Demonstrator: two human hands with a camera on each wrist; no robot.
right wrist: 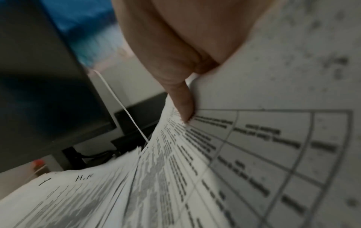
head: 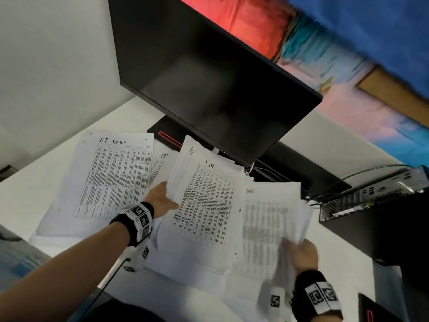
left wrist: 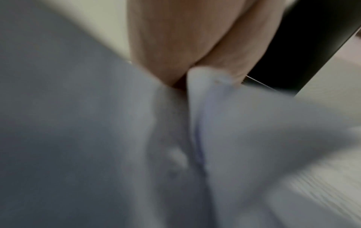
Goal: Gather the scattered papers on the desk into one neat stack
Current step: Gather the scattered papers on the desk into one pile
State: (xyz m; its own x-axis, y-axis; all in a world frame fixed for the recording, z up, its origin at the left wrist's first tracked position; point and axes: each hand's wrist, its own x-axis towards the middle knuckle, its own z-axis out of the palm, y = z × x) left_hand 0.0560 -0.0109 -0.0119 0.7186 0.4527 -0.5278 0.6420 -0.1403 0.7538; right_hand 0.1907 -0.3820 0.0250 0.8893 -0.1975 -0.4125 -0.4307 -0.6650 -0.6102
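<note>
Printed white sheets lie spread over the desk. A sheet headed "IT logs" lies flat at the left. My left hand grips the left edge of a sheaf topped by a page marked "H.R"; the left wrist view shows blurred paper pinched below the hand. My right hand holds a lifted bunch of pages at the right. In the right wrist view its thumb presses on a table-printed page.
A dark monitor stands just behind the papers, its base partly under them. A black computer box with cables sits at the right. A black cable runs along the desk's near edge. A light wall rises at the left.
</note>
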